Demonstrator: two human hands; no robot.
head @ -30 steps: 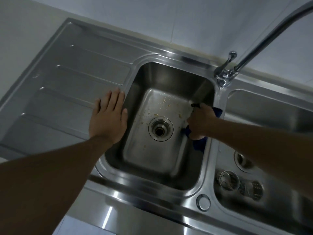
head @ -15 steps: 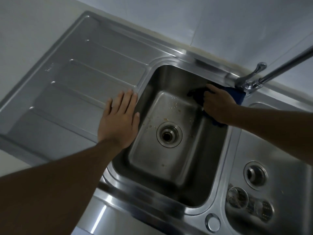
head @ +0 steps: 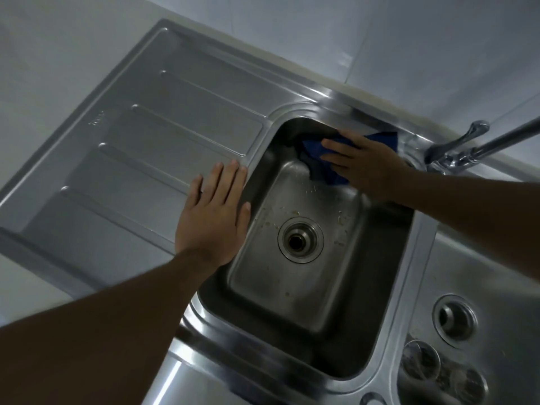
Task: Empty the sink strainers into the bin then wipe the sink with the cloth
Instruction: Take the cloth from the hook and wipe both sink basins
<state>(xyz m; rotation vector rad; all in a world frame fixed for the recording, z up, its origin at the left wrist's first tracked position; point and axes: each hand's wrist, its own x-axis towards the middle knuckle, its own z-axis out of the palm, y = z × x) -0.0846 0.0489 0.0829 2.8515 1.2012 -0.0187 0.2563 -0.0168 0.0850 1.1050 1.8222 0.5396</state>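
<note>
Half the task looked done: the emptying seemed over, though no bin was in view to confirm it, and the wiping was only partly through.

On the left, the drainboard (head: 146, 135) bore the left hand (head: 213, 211), laid flat with fingers straight and together. It pressed on the steel just beside the rim of the left basin (head: 277, 290) and held nothing.

Pale food scraps (head: 292, 213) lay scattered over that basin's floor around its drain (head: 301, 239), which had no strainer in it, so the floor was not yet wiped.

Further right, the blue cloth (head: 321, 166) was bunched against the basin's far wall under the right hand (head: 365, 162). Its fingers lay extended, pressing the cloth to the steel rather than clutching it.

Beyond the tap (head: 467, 147), two strainers (head: 420, 361) lay on the floor of the right basin (head: 496, 273), just beside its own open drain. Whether that basin was wiped I could not tell.
</note>
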